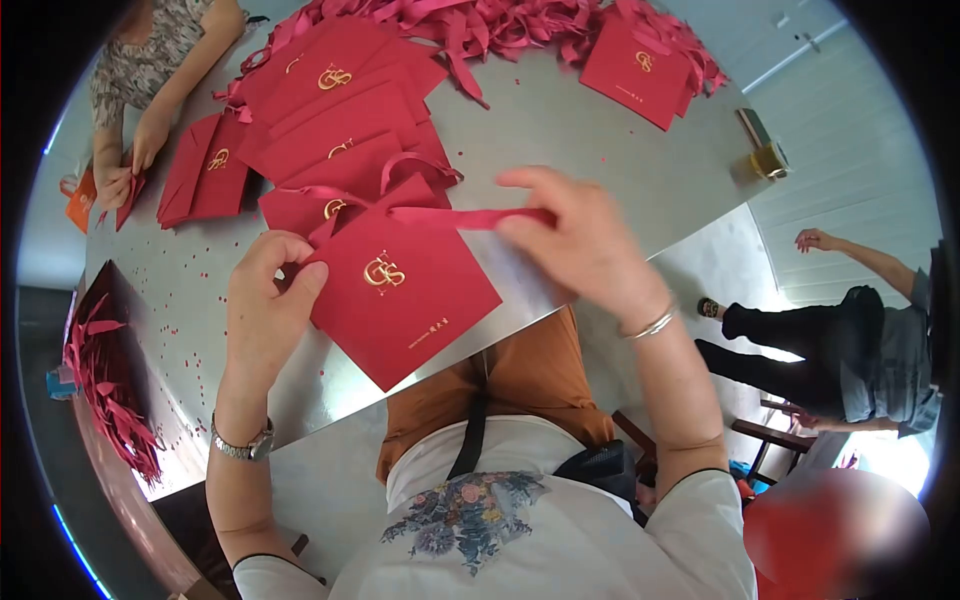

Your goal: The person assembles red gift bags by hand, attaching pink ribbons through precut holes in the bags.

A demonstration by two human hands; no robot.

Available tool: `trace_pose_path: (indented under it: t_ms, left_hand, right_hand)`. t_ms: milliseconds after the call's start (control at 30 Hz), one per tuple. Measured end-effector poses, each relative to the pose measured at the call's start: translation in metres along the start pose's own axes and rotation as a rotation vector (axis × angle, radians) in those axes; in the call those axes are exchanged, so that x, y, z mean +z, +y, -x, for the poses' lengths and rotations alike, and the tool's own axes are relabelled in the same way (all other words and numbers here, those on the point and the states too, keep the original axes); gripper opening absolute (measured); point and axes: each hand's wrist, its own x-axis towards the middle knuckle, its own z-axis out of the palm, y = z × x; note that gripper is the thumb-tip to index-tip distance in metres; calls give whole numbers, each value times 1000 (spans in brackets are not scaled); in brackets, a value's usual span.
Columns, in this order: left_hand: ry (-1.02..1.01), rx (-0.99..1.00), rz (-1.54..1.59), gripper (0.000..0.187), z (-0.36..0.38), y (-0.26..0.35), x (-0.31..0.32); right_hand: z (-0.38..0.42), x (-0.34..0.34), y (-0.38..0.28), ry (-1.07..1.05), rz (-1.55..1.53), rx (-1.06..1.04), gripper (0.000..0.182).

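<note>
A red paper gift bag (410, 300) with a gold logo is tilted in front of me at the table's near edge. My left hand (268, 300) pinches its upper left corner between thumb and fingers. Pink ribbon (450, 217) runs from the top of the bag to the right, pulled out nearly straight. Its far end sits between the thumb and fingers of my right hand (585, 235). Another loop of ribbon curls above the bag's top edge. Right behind it, partly covered, lies a row of overlapping red bags (335, 125).
Loose pink ribbons (500, 35) heap along the far side of the metal table (540, 130). More red bags (640, 75) lie at the far right, near a small yellowish container (768, 160). A person's hands (135, 160) handle a red piece at left. Another person (850, 340) is at right.
</note>
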Motion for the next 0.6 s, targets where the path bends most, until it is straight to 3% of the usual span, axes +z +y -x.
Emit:
trace_pose_path:
  t_ms: [133, 267, 333, 433, 533, 600]
  left_hand:
    - [78, 21, -48, 11, -1, -8, 5]
    - [105, -4, -44, 11, -3, -16, 9]
    - [91, -14, -33, 11, -5, -15, 9]
    - [85, 17, -27, 14, -5, -19, 7]
    - [46, -61, -4, 19, -5, -14, 1]
    - [17, -84, 29, 22, -7, -15, -3]
  right_hand:
    - [30, -34, 35, -82, -258, 220, 24]
    - [57, -38, 45, -31, -552, 267, 22]
    - [68, -37, 47, 15, -874, 159, 23]
    - [76, -34, 49, -50, -949, -168, 31]
    - [77, -28, 21, -8, -1083, -201, 61]
    - [73, -28, 7, -16, -1074, -279, 61]
